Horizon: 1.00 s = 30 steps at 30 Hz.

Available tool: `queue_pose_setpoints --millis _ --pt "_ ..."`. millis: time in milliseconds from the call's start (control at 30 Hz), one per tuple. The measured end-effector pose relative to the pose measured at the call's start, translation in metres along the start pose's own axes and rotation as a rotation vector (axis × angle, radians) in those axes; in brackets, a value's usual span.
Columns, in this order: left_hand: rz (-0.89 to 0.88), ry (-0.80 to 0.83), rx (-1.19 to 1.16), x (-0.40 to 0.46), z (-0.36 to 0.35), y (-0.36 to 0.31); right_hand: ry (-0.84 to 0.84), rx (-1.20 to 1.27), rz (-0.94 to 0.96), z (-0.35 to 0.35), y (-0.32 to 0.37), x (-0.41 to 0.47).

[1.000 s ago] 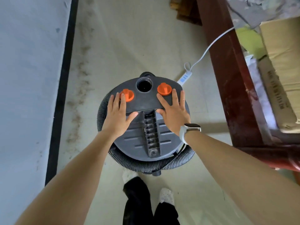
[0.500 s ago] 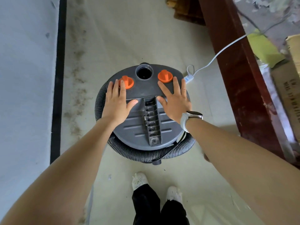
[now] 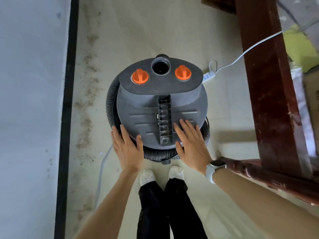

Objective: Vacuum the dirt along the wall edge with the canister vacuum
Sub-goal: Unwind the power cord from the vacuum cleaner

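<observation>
Canister vacuum [image 3: 160, 107] stands on the floor beside the dirt [image 3: 86, 107] (hose still coiled); both flat, empty hands, left hand [image 3: 127, 150] and right hand [image 3: 191, 145], have slid back to its near rim, probably done positioning.

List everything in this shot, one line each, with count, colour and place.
vacuum: one, dark grey, on the floor at centre
knobs: two, orange, on the vacuum's top, either side of a round opening
hose: one, black ribbed, coiled around the vacuum's body
dirt: brown trail, on the floor along the wall edge, left
power strip: one, white, on the floor behind the vacuum, right
beam: one, dark red, right
left hand: flat against the vacuum's near-left edge
right hand: flat on the vacuum's lid, white watch on the wrist
</observation>
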<state>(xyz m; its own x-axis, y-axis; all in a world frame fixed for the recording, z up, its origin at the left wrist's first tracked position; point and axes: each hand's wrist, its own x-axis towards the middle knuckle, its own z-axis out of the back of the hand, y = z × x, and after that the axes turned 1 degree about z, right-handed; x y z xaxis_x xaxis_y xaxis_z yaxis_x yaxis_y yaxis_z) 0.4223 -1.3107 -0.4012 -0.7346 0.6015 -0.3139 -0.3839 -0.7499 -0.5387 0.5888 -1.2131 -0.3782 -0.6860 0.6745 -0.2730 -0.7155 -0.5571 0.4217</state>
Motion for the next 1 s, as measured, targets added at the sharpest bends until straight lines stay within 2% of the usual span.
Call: queue_pose_setpoints --millis 100,200,300,433,500,600,700,833,900,1000 --pt "0.168 -0.062 -0.141 0.03 0.005 0.0 -0.014 -0.059 0.026 -0.006 -0.001 0.002" --pt "0.319 0.007 -0.144 0.06 0.013 0.003 -0.072 0.007 0.018 -0.003 0.001 0.004" --pt "0.476 0.072 -0.301 0.078 0.022 0.005 -0.088 0.07 0.021 0.004 -0.004 0.011" --pt "0.536 0.09 -0.36 0.091 0.03 -0.004 -0.093 0.13 0.035 0.014 -0.009 0.017" --pt "0.432 -0.025 -0.355 0.092 0.032 -0.018 -0.124 0.192 0.043 0.021 -0.007 0.019" --pt "0.174 -0.202 -0.342 0.094 0.04 -0.049 -0.198 0.257 0.068 0.037 -0.003 0.027" --pt "-0.122 -0.206 -0.319 0.093 0.053 -0.083 -0.276 0.308 0.065 0.064 0.003 0.043" --pt "-0.538 -0.109 -0.119 0.08 0.065 -0.117 -0.423 0.252 0.066 0.111 0.0 0.076" --pt "-0.685 -0.055 -0.066 0.066 0.067 -0.124 -0.394 0.132 0.086 0.133 -0.008 0.087" --pt "-0.809 -0.006 -0.066 0.044 0.071 -0.128 -0.156 -0.067 0.225 0.154 -0.024 0.096"
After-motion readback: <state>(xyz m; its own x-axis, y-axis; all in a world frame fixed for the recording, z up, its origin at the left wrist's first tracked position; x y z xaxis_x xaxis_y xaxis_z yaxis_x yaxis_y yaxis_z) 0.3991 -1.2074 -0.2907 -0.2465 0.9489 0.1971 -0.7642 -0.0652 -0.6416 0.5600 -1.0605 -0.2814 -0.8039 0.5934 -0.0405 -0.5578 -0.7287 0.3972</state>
